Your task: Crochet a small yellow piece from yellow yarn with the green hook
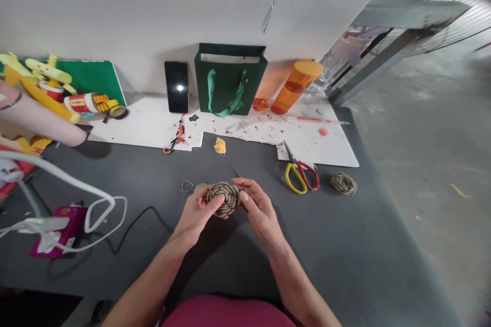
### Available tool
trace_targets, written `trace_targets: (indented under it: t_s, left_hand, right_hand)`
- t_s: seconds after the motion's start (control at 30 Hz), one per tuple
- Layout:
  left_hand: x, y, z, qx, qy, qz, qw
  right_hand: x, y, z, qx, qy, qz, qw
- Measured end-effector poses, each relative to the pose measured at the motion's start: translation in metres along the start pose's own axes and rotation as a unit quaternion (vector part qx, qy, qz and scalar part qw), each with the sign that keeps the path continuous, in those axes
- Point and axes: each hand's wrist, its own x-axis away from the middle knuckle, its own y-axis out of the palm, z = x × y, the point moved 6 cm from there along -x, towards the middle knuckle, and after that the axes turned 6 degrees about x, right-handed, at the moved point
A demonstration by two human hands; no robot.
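Note:
A round coiled piece of brown-grey braided cord (226, 199) sits between my two hands, its spiral face turned up. My left hand (199, 214) is closed round its left side, with the thumb pressed on the coil. At the right edge, my right hand (259, 207) has its thumb and fingers pinched together. A thin, needle-like metal tool (235, 170) sticks out beyond these fingertips; its other end is hidden. Beside my left fingers lies a small loop of thin cord (186, 185). A similar brown-grey cord ball (343, 183) rests on the grey table farther right.
Scissors (300, 173) with yellow and red handles lie right of my hands. A green paper bag (230, 82), a phone (177, 87) and an orange bottle (295, 87) stand along the wall. White cables (111, 209) and a magenta box (59, 230) occupy the left side.

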Motion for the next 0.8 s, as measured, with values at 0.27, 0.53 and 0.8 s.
trace_targets:
  t_s: [0.27, 0.53, 0.8]
  left_hand:
    - [0.000, -0.003, -0.002, -0.011, 0.004, 0.013, 1.000]
    - [-0.003, -0.004, -0.007, -0.052, -0.019, -0.010, 0.998]
    - [-0.003, 0.000, -0.006, -0.089, -0.045, -0.023, 0.995]
  right_hand:
    - [-0.002, 0.001, 0.002, 0.004, 0.037, 0.000, 0.999]
    - [-0.005, -0.009, 0.007, 0.023, 0.066, 0.089, 0.994]
    - [-0.003, -0.016, 0.006, 0.038, 0.068, 0.136, 0.988]
